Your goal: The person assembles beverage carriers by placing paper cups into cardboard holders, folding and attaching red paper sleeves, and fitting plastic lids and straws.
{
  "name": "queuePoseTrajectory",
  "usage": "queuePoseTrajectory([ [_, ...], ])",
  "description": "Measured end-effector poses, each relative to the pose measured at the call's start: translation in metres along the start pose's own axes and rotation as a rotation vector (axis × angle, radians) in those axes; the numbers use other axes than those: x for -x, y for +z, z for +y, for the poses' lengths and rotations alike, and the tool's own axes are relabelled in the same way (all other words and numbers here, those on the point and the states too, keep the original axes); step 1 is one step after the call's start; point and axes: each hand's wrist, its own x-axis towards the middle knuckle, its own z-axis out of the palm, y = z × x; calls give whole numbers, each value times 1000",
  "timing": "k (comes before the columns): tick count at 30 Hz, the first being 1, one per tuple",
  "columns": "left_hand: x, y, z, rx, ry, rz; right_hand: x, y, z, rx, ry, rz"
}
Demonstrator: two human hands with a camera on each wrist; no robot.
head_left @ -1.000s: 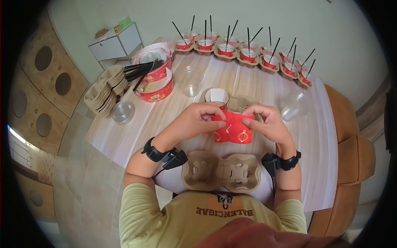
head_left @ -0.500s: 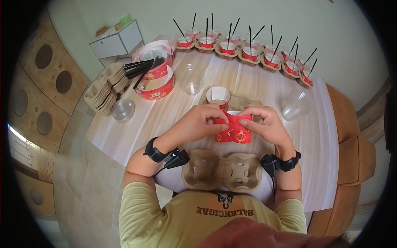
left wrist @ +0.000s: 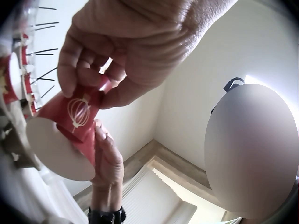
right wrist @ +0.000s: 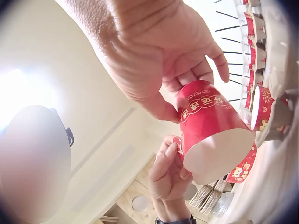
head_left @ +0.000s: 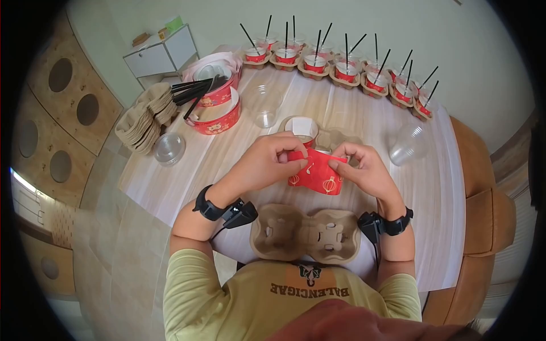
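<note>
A red paper cup sleeve (head_left: 319,171) with gold lantern prints is held up over the middle of the table. My left hand (head_left: 272,162) pinches its left end between thumb and fingers, and my right hand (head_left: 367,170) grips the right end the same way. In the right wrist view the sleeve (right wrist: 205,116) curves round into a tube with a white inside and gold lettering. Its overlapping edges (left wrist: 77,135) show in the left wrist view. Just behind the hands, a red cup with a white top (head_left: 301,128) sits in a cardboard cup carrier (head_left: 344,139), partly hidden.
Nearest the body lies another cardboard carrier (head_left: 304,233). Stacked clear cups (head_left: 408,145) lie at right; more clear cups (head_left: 265,108) are left of centre. Red tubs (head_left: 219,119), black straws (head_left: 196,94), stacked carriers (head_left: 139,128) and clear lids (head_left: 169,149) are at left. Filled carriers (head_left: 344,74) line the back.
The sleeve bulges into a rounder shape half a second ago, then stretches wider and tilts, its left end higher. My left hand shifts slightly left and up; the right hand stays nearly in place.
</note>
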Motion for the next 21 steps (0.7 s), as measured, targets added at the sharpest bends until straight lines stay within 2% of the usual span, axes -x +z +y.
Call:
queuePoseTrajectory([
  [4, 0, 2, -2, 5, -8, -60, -1, 0, 6, 5, 26, 5],
  [9, 0, 11, -7, -18, 62, -164, -4, 7, 10, -5, 39, 30],
  [11, -1, 16, -10, -6, 37, -171, -4, 11, 12, -28, 42, 35],
  [13, -1, 17, -11, 0, 18, -179, -6, 12, 19, 30, -86, 55],
  [21, -2, 17, -7, -39, 14, -154, -6, 11, 19, 101, -56, 63],
])
